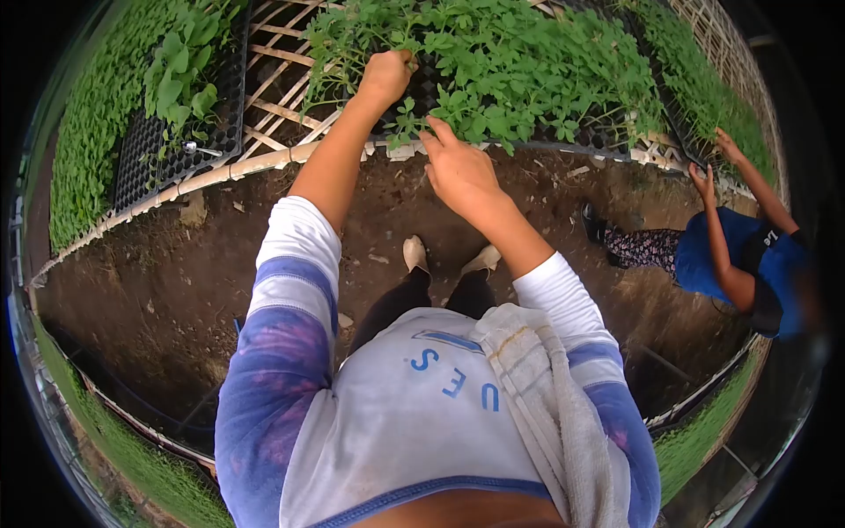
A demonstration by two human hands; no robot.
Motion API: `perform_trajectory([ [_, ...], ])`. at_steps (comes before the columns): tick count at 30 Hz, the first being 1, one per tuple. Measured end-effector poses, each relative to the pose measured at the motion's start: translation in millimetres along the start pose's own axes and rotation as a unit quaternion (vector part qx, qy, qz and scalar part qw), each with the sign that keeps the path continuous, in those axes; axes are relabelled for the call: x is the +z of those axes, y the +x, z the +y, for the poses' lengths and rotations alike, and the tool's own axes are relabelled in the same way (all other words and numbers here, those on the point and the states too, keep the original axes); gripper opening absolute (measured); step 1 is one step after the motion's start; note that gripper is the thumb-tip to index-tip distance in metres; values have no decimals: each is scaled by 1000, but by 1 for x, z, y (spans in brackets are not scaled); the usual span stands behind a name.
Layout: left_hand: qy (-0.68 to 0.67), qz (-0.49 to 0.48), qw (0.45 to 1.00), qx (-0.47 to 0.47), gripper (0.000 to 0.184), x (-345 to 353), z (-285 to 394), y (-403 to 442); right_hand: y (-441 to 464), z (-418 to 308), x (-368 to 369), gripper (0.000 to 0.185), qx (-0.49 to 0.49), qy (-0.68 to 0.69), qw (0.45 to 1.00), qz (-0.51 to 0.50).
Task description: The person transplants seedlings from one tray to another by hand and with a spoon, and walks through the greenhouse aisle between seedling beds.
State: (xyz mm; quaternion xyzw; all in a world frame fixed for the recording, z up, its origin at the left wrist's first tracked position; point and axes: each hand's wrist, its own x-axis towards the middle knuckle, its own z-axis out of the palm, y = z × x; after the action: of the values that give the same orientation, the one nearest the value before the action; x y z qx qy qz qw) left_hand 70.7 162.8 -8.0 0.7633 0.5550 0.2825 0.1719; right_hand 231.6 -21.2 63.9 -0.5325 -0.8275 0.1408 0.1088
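My left hand (387, 79) reaches over the black seedling tray (426, 84), its fingers curled closed among the leafy seedlings (510, 66). What they pinch, if anything, is hidden behind the hand. Nearer to me, my right hand (462, 172) is at the tray's front edge, palm down, with its thumb and fingers a little apart. A small green seedling (406, 123) stands just left of its fingertips; whether they touch it I cannot tell. Bare cells show between my two hands.
Slatted bench (280, 55) carries the trays. On the left, another black tray (150, 141) holds broad-leaved seedlings (180, 75) and a small shiny metal object (202, 150). At right, a person in blue (709, 251) handles a tray edge. Bare soil (211, 255) lies below.
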Motion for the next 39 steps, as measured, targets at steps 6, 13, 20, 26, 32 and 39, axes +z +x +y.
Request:
perform_trajectory([
  [6, 36, -69, 997, -27, 19, 3, -1, 14, 2, 5, 0, 43, 17, 33, 999, -5],
  [13, 71, -64, 995, -37, 22, 4, 3, 21, 2, 12, 1, 42, 28, 46, 999, 4],
  [20, -277, -137, 931, -192, 22, -32, 24, 20, -5, 16, -4, 38, 14, 83, 996, 18],
  [26, -309, -125, 927, -175, 23, -100, 60, 10, -43, 26, -28, 35, -45, 155, 986, 48],
  [32, -326, -96, 932, -127, 24, -133, 108, 17, -117, 73, -43, 30, 9, 181, 978, 99],
  [39, -387, -245, 889, -15, 22, -55, 270, 34, -205, 121, -88, 28, 146, 176, 961, 158],
])
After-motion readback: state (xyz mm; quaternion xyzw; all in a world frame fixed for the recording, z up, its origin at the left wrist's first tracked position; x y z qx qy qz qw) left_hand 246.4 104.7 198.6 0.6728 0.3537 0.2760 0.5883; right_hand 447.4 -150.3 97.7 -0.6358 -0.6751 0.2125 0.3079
